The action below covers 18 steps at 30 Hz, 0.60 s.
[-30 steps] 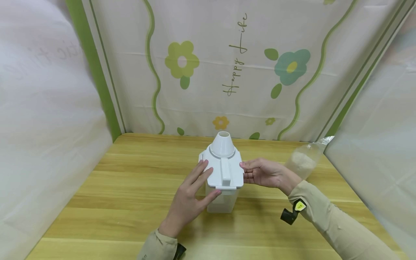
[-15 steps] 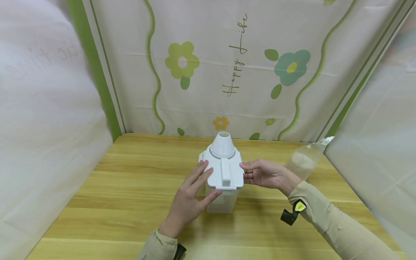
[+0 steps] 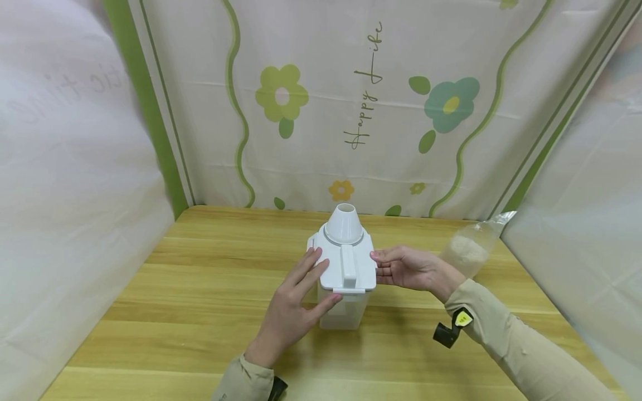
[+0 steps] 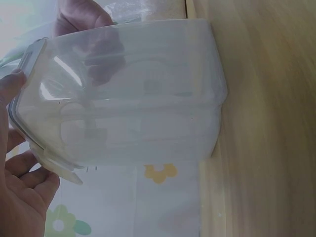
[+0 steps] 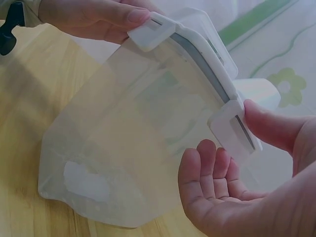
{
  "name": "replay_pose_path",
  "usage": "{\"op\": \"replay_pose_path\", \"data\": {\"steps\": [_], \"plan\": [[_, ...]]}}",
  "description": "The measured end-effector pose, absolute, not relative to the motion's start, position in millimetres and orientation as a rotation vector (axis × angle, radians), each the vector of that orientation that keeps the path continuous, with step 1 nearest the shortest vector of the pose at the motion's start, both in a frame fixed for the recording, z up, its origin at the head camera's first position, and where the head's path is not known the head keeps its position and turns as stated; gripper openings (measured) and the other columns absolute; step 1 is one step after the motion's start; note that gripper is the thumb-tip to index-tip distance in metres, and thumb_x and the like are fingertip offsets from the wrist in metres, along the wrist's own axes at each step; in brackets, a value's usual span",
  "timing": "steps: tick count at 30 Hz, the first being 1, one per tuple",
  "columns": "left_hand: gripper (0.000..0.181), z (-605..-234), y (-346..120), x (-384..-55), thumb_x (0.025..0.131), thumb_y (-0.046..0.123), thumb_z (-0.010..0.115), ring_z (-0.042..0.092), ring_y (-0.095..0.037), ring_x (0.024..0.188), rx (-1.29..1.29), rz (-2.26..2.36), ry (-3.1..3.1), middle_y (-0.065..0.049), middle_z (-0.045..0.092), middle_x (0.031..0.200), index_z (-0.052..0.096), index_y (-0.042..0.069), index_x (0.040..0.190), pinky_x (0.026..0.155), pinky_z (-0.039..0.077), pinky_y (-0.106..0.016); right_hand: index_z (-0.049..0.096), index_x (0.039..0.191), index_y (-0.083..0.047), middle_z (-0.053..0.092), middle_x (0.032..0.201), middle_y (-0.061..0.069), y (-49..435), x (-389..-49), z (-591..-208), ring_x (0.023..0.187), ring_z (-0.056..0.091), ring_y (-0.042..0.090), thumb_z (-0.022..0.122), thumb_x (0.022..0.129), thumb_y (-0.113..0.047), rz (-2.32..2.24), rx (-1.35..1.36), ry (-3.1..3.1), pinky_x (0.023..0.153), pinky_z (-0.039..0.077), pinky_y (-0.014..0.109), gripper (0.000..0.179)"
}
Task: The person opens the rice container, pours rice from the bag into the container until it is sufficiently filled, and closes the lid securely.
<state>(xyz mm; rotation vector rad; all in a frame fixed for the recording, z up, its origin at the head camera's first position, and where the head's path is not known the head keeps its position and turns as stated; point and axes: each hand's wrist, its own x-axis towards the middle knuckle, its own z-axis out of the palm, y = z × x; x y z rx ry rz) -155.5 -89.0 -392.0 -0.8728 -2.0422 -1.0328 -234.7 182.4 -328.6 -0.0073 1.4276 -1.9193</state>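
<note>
A translucent plastic storage container stands upright on the table under a white lid with latches. On the lid are a raised handle and a white cone-shaped cup. My left hand spans the lid's near-left corner, thumb at the front latch, fingers over the left side; in the left wrist view its other fingers curl beside a side latch. My right hand holds the right edge, thumb on the lid, fingers curled below the right latch.
Behind my right wrist lies a clear plastic bag with pale, grain-like contents. The wooden table meets a flower-printed curtain at the back, with white sheets at both sides. A pale label shows low on the container.
</note>
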Motion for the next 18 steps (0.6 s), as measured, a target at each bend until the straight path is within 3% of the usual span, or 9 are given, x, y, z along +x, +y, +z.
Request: {"op": "replay_pose_path", "data": {"steps": [18], "plan": [[0.058,-392.7,-88.4,-155.9,0.092,0.040,0.070,0.040,-0.037,0.135,-0.870,-1.020,-2.039,-0.018,0.046,0.145,0.059,0.000,0.133,0.107,0.038,-0.045,0.054,0.117,0.005,0.065,0.107,0.014,180.9,-235.2,-329.0,0.100,0.062,0.025,0.056,0.098,0.000,-1.968,0.038,1.325,0.099,0.047,0.041,0.019]]}}
